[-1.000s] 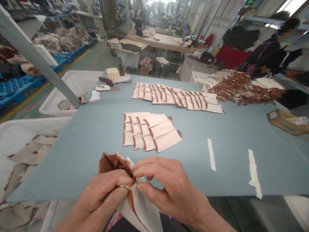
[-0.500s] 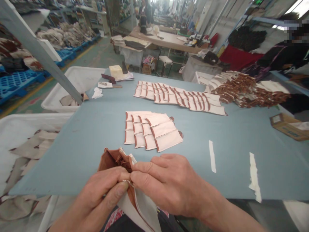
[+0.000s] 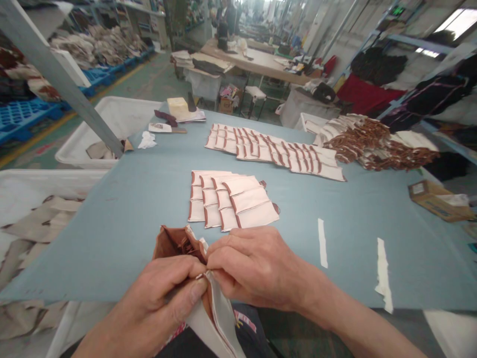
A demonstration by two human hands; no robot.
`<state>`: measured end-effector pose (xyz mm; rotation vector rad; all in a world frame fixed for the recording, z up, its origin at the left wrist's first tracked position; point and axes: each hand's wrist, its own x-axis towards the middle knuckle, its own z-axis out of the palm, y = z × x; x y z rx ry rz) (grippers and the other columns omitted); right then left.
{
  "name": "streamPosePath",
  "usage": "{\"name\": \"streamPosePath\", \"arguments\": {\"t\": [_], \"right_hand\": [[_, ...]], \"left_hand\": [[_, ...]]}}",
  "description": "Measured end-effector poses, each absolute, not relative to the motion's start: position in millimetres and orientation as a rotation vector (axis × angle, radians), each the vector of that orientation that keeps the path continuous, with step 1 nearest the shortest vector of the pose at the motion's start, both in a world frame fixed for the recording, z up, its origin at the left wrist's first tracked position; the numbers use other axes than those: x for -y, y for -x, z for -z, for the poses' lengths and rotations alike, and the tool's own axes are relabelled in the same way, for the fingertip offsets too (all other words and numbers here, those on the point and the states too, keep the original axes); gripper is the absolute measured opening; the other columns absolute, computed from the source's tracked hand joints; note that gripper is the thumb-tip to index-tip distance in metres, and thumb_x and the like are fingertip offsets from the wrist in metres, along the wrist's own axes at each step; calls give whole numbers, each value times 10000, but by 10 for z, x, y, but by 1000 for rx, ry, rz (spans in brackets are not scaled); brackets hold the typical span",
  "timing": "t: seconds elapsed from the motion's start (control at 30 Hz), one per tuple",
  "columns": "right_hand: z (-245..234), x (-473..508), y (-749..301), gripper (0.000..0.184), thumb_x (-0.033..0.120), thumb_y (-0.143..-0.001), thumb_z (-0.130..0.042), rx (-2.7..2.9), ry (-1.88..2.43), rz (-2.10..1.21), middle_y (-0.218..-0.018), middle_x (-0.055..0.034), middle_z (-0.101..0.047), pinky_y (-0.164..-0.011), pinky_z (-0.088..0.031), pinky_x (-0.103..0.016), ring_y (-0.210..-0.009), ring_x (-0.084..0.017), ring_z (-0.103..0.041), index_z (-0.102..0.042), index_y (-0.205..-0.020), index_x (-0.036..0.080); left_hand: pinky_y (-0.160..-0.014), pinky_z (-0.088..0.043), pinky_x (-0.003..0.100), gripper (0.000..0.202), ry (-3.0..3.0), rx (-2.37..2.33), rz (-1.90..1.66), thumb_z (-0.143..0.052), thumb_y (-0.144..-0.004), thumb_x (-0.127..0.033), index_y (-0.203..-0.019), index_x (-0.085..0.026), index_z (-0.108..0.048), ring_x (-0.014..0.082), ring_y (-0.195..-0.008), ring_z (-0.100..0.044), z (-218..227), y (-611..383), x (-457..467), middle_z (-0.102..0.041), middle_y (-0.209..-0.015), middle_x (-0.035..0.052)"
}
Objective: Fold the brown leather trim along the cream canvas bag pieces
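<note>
A sewn fabric piece, off-white outside with a brown lining [image 3: 169,243], is held at the table's near edge. My left hand [image 3: 167,288] pinches its seam between thumb and fingers. Right beside it, my right hand [image 3: 257,266] grips the same seam, fingertips almost touching the left ones. The off-white part of the piece [image 3: 218,318] hangs down toward my lap; its brown end stands open on the table. Just beyond lie several overlapping off-white panels [image 3: 253,199] with brown edging. What the fingertips press together is partly hidden.
The blue-grey table [image 3: 149,194] carries a long row of brown-edged panels [image 3: 276,149] and a heap of similar pieces [image 3: 376,139]. Two pale strips [image 3: 322,243] lie at right, near a cardboard box [image 3: 439,201]. A white bin [image 3: 48,179] and a slanted metal post [image 3: 74,84] stand left.
The view has turned slightly to the right. My right fingers have curled in more tightly at the seam, and both hands still hold the fabric piece.
</note>
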<state>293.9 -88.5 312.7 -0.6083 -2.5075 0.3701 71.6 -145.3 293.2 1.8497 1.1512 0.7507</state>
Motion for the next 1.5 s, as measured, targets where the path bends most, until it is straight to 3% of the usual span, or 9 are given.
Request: {"name": "streamPosePath", "arguments": {"t": [0.13, 0.3, 0.5, 0.7, 0.83, 0.97, 1.1, 1.33, 1.5], "right_hand": [[-3144, 798, -2897, 246, 128, -952, -547, 2614, 675, -452, -731, 7, -767, -544, -419, -276, -623, -157, -669, -665, -760, 228], [-3236, 762, -2821, 232, 95, -933, -615, 2706, 686, -358, -677, -8, -722, -481, -335, -293, -549, -171, -613, -654, -747, 227], [-3342, 722, -2780, 259, 8, -915, -643, 2836, 720, -254, -693, -41, -730, -472, -297, -321, -543, -190, -604, -663, -743, 200], [-3088, 829, -2812, 119, 209, -1021, -633, 2095, 1037, -1146, -845, 34, -747, -693, -480, -233, -750, -132, -663, -664, -906, 219], [-2874, 1136, -2743, 146, 340, -948, -727, 1844, 1214, -1196, -920, -5, -755, -771, -513, -282, -827, -168, -662, -691, -998, 207], [-2810, 1322, -2664, 145, 299, -909, -735, 1739, 1312, -1260, -922, -12, -746, -781, -525, -296, -822, -171, -653, -695, -1008, 201], [-2805, 1328, -2664, 159, 280, -906, -702, 1675, 1230, -1450, -944, -10, -744, -813, -533, -304, -851, -169, -649, -703, -1042, 199], [-2837, 1341, -2693, 201, 243, -922, -691, 1736, 1140, -1488, -1007, -18, -752, -842, -580, -299, -909, -174, -697, -680, -1120, 211], [-2863, 1230, -2659, 374, 130, -877, -643, 1970, 759, -1021, -1408, -124, -732, -1175, -491, -401, -1343, -225, -672, -632, -1243, 208]], "left_hand": [[-526, -383, 174, 345, -1843, -1139, -793, -527, -1008, -199, -664, -218, -529, 81, -515, -506, -2835, -746, 1414, -527, -589, -80], [-502, -293, 214, 355, -1871, -1164, -842, -483, -897, -165, -607, -237, -293, 83, -503, -315, -2830, -802, 1277, -267, -578, -84], [-530, -332, 214, 285, -1972, -1183, -615, -493, -908, -187, -628, -200, -549, 89, -534, -445, -2940, -718, 1159, -429, -587, -74], [-526, -366, 203, 329, -1754, -1241, -765, -522, -943, -247, -617, -215, -487, 99, -528, -460, -2774, -748, 1188, -483, -570, -73], [-577, -423, 209, 352, -1679, -1244, -826, -565, -983, -282, -645, -196, -619, 128, -599, -549, -2691, -737, 1268, -608, -619, -40], [-734, -507, 223, 342, -1668, -1143, -747, -547, -1052, -313, -799, -200, -746, 169, -754, -677, -2714, -651, 1345, -764, -786, 1], [-700, -520, 204, 309, -1725, -1154, -686, -573, -1044, -326, -828, -230, -772, 170, -726, -732, -2834, -573, 1378, -801, -801, -17], [-654, -500, 147, 267, -1917, -1138, -816, -601, -962, -185, -781, -249, -786, 102, -617, -728, -2997, -616, 1403, -785, -693, -73], [-507, -431, 130, 273, -2032, -1132, -877, -571, -877, -97, -728, -215, -767, 65, -447, -601, -2966, -607, 1450, -673, -551, -84]]}}
